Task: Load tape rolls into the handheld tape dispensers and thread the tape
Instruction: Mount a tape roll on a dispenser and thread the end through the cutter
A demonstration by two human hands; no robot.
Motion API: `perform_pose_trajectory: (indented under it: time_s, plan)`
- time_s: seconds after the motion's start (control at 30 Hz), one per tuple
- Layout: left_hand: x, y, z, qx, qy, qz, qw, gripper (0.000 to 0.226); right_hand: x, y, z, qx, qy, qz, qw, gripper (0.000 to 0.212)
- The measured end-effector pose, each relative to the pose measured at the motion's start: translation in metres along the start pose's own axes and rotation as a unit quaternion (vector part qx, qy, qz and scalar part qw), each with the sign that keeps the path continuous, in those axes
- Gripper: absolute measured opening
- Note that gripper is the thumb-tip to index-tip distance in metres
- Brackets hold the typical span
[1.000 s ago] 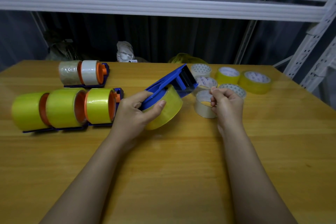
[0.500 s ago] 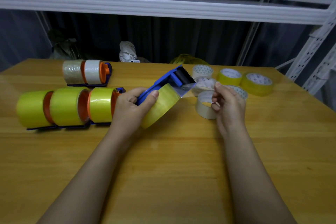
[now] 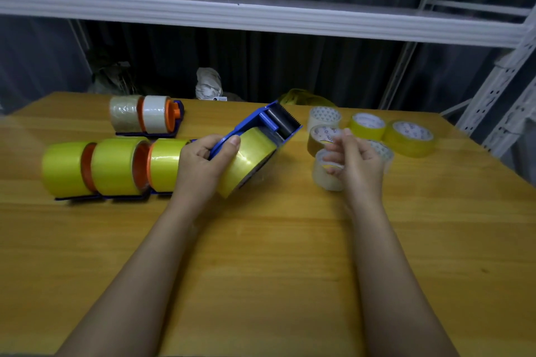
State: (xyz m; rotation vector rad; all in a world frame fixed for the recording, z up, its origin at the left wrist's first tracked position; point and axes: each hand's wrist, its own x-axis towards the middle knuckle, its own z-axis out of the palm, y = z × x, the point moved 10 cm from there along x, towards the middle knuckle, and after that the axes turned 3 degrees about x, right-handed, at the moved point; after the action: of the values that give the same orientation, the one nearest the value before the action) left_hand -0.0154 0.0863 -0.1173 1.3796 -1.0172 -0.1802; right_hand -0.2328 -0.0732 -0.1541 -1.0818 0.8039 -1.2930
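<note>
A: Wide wooden table (image 3: 261, 269), and at nine o'clock a row of three loaded dispensers (image 3: 110, 166), yellow rolls side by side

B: Centre stage, the left hand (image 3: 203, 165) is wrapped round the blue dispenser (image 3: 261, 124), thumb pressing on its yellow tape roll (image 3: 249, 159), cutter end tilted up toward one o'clock

A: Right hand (image 3: 356, 162) at three o'clock, fingers loosely curled, blurred; whether it pinches anything, I cannot tell

B: Loose rolls (image 3: 406, 136) sit just behind it
</note>
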Motion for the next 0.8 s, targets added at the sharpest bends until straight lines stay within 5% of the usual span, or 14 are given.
perform_pose_trajectory:
  time_s: [0.17, 0.33, 0.43, 0.6, 0.8]
  plan:
    - [-0.001, 0.006, 0.002, -0.003, 0.007, -0.021, 1.0, 0.031, -0.03, 0.047, 0.042, -0.149, -0.168, 0.199, 0.954, 0.055]
    - [-0.008, 0.018, -0.002, -0.002, 0.014, -0.015, 1.0, 0.037, -0.073, 0.069, 0.074, -0.028, -0.263, 0.37, 0.891, 0.052]
    - [-0.013, 0.026, -0.004, 0.0, 0.012, 0.001, 1.0, 0.058, -0.085, 0.066, 0.085, 0.08, -0.251, 0.402, 0.877, 0.04]
    - [-0.022, 0.036, -0.009, 0.022, 0.008, -0.003, 1.0, 0.03, -0.088, 0.066, 0.066, 0.143, -0.172, 0.388, 0.894, 0.019]
    - [-0.032, 0.046, -0.013, 0.05, 0.001, 0.01, 0.999, 0.034, -0.091, 0.05, 0.039, 0.232, -0.12, 0.342, 0.903, 0.01]
